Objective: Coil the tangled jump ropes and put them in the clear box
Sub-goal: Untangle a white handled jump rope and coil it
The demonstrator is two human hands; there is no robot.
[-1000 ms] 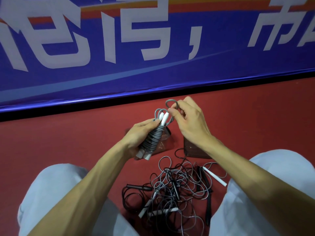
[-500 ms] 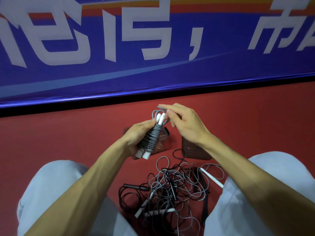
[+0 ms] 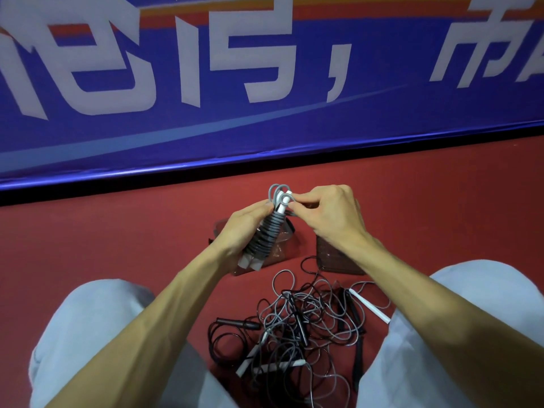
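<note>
My left hand (image 3: 238,234) grips a grey jump rope (image 3: 266,237) wound tightly round its two white handles, held upright above the floor. My right hand (image 3: 329,216) pinches the rope's free end loop at the top of the bundle. Right behind the bundle, on the red floor, stands the clear box (image 3: 282,248), partly hidden by my left hand. A tangled pile of grey and black jump ropes (image 3: 303,322) with white and black handles lies between my knees.
A second clear container or lid (image 3: 332,260) lies right of the box, under my right wrist. A blue banner wall (image 3: 265,98) closes off the far side of the floor. My knees in light trousers (image 3: 88,334) flank the pile.
My right hand has come down from above the bundle and brought the rope's end loop onto its top. The left hand keeps holding the bundle in place.
</note>
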